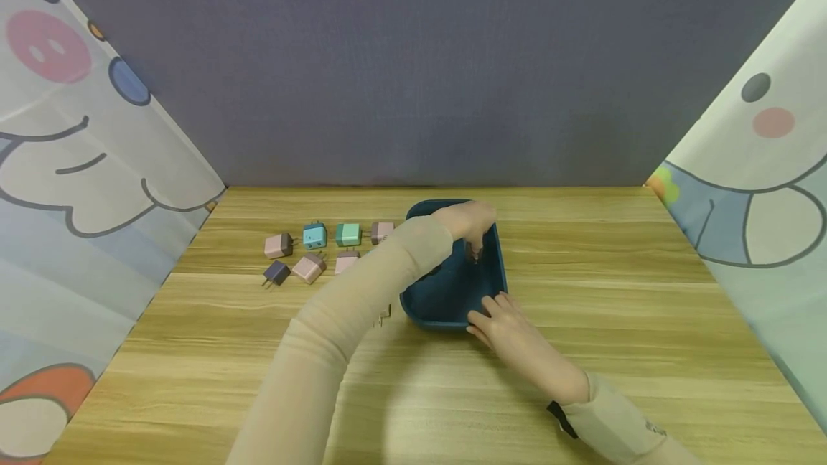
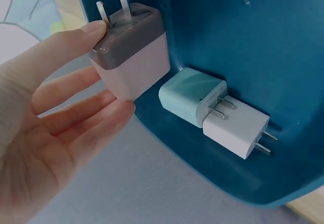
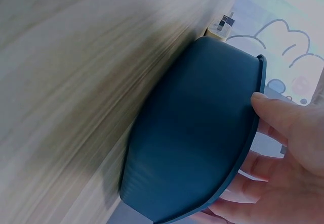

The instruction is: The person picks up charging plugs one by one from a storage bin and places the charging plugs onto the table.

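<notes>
My left hand (image 1: pixel 470 222) reaches over the dark blue plastic bin (image 1: pixel 446 324). Between thumb and fingers it pinches a pink wall charger (image 2: pixel 139 71) with a grey-brown prong end, its two prongs upward in the left wrist view. Inside the bin lie a mint-green charger (image 2: pixel 190 95) and a white charger (image 2: pixel 235 128), end to end beside the wall. At the bin's near right corner, my right hand (image 1: pixel 513 332) grips the rim, thumb outside and the other fingers over the edge. In the head view, the left sleeve (image 1: pixel 362 285) hides part of the bin's left side.
Left of the bin, several chargers lie in rough rows on the wooden table (image 1: pixel 614 271), among them a blue one (image 1: pixel 314 236), a green one (image 1: pixel 349 235) and a dark navy one (image 1: pixel 277 273). A grey panel (image 1: pixel 413 77) stands behind; cartoon-printed cloths flank both sides.
</notes>
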The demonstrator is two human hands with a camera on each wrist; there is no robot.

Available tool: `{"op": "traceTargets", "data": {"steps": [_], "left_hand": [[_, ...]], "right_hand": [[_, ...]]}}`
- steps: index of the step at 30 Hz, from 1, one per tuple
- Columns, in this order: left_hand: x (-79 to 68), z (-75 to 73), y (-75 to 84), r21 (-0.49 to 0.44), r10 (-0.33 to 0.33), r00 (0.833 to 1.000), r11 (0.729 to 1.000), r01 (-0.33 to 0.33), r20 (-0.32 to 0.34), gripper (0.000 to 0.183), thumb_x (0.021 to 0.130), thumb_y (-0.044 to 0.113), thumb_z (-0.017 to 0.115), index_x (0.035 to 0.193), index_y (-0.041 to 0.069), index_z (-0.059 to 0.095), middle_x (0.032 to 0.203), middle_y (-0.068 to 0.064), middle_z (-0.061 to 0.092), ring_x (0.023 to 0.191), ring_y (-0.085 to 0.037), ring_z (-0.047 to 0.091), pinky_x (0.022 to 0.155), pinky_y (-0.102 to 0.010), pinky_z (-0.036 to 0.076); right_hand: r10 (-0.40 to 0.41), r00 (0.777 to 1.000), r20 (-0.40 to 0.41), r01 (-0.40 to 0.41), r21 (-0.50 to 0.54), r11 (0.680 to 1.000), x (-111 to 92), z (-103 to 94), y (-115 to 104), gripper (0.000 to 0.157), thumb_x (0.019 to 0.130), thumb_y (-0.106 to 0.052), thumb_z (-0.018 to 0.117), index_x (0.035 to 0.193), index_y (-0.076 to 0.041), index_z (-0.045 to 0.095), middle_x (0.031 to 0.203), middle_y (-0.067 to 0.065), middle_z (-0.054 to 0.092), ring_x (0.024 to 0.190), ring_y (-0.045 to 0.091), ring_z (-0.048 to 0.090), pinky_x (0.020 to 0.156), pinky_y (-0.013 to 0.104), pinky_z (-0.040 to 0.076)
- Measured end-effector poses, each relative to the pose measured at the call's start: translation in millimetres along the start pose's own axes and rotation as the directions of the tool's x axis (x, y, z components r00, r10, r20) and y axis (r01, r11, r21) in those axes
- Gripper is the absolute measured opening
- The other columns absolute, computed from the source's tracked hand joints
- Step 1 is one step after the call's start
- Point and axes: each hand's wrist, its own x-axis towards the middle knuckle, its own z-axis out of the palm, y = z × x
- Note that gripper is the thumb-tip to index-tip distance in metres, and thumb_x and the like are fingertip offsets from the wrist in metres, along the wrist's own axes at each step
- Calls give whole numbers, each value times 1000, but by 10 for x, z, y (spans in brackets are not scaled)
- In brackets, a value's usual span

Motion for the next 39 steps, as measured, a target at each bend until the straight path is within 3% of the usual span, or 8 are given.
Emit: {"op": "traceTargets", "data": {"steps": [9,19,28,39], "left_hand": [[-65,-50,19,39,7,1000,999,-7,-3,30,79,17,66,107,11,57,104,0,56,89,-12,55,70,-22,47],[-191,-60,10,54,45,999,998,-44,-27,28,80,19,65,106,11,57,99,1,55,83,-10,53,67,-21,45],[-350,-38,3,97,91,995,991,-87,-37,20,79,22,67,96,11,62,91,2,60,76,-8,55,66,-18,46],[-475,59,-118,-8,150,981,988,-152,-123,16,81,15,64,95,8,65,89,0,59,75,-9,55,67,-20,45]], "right_hand": [[-2,1000,-3,3,10,1000,-6,3,10,14,71,-15,71,75,-11,59,69,2,45,63,17,46,72,44,48],[-2,1000,-11,1,-8,1000,2,2,3,15,71,-16,72,73,-11,58,68,2,44,63,16,46,72,43,48],[1,1000,-8,-1,-10,1000,2,-8,-5,15,71,-16,72,73,-11,58,67,1,42,63,16,46,73,43,48],[5,1000,-1,-5,-6,1000,-2,11,2,15,73,-16,71,72,-12,57,68,1,41,62,16,42,72,42,48]]}}
